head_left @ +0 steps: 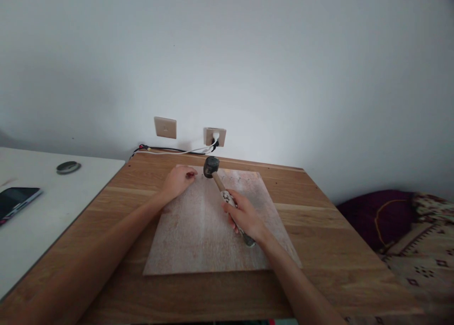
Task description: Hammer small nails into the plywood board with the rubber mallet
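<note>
Gripping the handle of a mallet (218,179), the right hand (244,216) is wrapping all its fingers tightly around the lower part of the shaft. The mallet is pointing away from the person, and its dark head is sitting over the far edge of a pale board (198,235), just beside the left hand (179,179). Whether the head is touching the board cannot be told. The left hand is resting at the board's far left corner, its fingertips drawn together in a pinch; whatever is between them is too small to make out. The board is lying flat on a wooden worktop (319,230). To the left, a white worktop (53,206) is carrying a phone (16,199) and a small round ring (68,167). A wall socket (214,136) is holding a white plug.
</note>
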{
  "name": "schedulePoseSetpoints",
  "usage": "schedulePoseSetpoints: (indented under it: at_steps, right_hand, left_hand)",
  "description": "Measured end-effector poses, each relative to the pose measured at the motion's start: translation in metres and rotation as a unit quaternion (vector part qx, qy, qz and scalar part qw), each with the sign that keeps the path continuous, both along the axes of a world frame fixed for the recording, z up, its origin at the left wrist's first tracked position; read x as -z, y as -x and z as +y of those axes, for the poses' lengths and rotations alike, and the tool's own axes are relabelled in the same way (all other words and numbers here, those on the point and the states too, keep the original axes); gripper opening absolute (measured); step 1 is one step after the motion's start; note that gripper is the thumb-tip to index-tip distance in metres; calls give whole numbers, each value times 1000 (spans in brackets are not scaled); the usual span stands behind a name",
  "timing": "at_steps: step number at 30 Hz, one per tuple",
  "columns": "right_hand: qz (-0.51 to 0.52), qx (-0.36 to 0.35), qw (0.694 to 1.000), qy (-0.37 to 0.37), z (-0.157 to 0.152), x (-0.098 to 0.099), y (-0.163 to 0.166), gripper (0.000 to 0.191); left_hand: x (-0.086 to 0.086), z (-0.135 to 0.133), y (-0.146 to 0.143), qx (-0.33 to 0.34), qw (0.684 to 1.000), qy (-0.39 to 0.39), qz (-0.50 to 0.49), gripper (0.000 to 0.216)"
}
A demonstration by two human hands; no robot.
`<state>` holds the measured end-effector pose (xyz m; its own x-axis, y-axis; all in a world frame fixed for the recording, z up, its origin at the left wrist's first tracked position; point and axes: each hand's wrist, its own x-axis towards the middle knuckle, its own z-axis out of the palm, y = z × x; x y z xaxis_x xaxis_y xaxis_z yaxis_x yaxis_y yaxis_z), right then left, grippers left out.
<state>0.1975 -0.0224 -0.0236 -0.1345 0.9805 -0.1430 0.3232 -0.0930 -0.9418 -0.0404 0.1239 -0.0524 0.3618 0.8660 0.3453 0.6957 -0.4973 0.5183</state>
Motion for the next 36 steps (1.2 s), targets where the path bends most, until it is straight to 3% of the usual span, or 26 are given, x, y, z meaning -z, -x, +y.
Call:
schedulePoseSetpoints:
  at_steps: [6,10,23,27,29,32,36]
  right_hand:
    - [-4,-6,1000,-2,5,2,7,29]
    - [-3,-22,1000,-11,12,-1,17,31]
    - [8,-26,1000,3,15,0,30,28]
    - [149,29,988,14,-15,4,20,61]
    - [199,68,977,14,-39,5,12,73]
    - [221,113,968,21,-70,9,-1,65]
    - [223,192,955,20,-88,18,-7,55]
  left_hand:
    - [1,2,-1,6,999,14,-33,24]
    - [1,3,0,4,997,33,-74,41]
    - [11,4,5,-1,992,42,-122,48]
    - [7,2,6,-23,993,31,-109,49]
    - [3,-6,4,-53,995,3,-86,46]
    - [-8,-30,-3,-75,996,-21,-34,40]
    - [-21,-85,-9,-1,998,13,59,40]
